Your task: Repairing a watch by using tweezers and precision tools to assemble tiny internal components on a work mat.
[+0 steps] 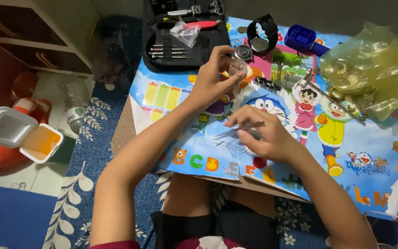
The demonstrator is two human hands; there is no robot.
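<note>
Head view: I see my left hand (210, 76) pinching a small clear plastic cap (238, 68) above the cartoon-printed tabletop (374, 152), right hand (261, 133) pinching thin metal tweezers (236, 130). Black-strapped wristwatch (261, 36) lies untouched near the black tool case (180, 46).

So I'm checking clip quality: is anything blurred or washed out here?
Head view: the right hand and its thin tool are motion-blurred; the left hand is sharper; the yellow bag shows mild glare; light is dim and even.
</note>
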